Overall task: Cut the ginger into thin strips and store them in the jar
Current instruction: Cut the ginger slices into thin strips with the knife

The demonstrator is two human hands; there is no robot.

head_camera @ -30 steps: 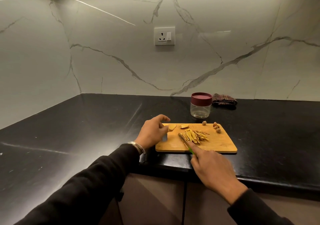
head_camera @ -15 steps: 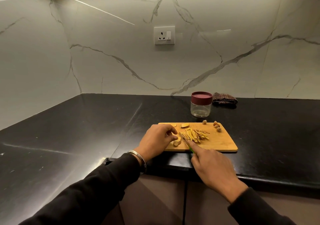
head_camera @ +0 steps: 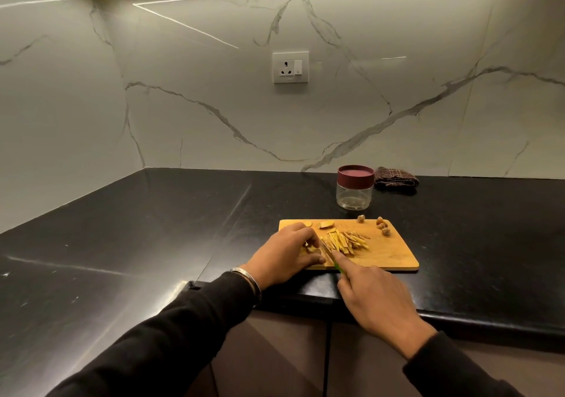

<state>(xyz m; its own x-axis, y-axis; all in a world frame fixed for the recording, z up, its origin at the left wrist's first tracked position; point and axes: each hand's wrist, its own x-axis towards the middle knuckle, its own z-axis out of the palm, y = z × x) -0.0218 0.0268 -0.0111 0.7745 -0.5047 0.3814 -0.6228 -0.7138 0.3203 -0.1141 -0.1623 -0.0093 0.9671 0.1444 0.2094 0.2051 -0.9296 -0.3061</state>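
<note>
From the head view, looking down over the person's arms, a wooden cutting board [head_camera: 385, 253] lies near the front edge of a black stone counter [head_camera: 153, 228]. The left hand [head_camera: 287, 256] rests on the board's left end with its fingers curled down over a ginger slice [head_camera: 307, 245], pinning it to the wood; only a sliver of the piece shows under the fingertips. The right hand [head_camera: 376, 302] comes in from the near side, gripping a knife [head_camera: 328, 254] by a green handle that peeks out just ahead of the knuckles, with the index finger laid straight along the top of the blade. The blade sits on the board right beside the left fingers, between them and a heap of cut ginger strips [head_camera: 344, 241] lying loose in the middle of the board. Two more uncut slices [head_camera: 325, 225] lie at the board's far edge, and a few small brown ginger knobs [head_camera: 383, 227] are scattered toward the far right corner.

Behind the board, apart from it, stands a clear jar [head_camera: 354, 193] with its dark red lid [head_camera: 356, 175] on; it looks empty. Just to its right, against the wall, is a folded checked cloth [head_camera: 396, 178]. A white socket plate [head_camera: 290, 67] is set in the marble wall above. Both arms are in dark sleeves, and a metal bangle [head_camera: 246, 276] circles the left wrist
</note>
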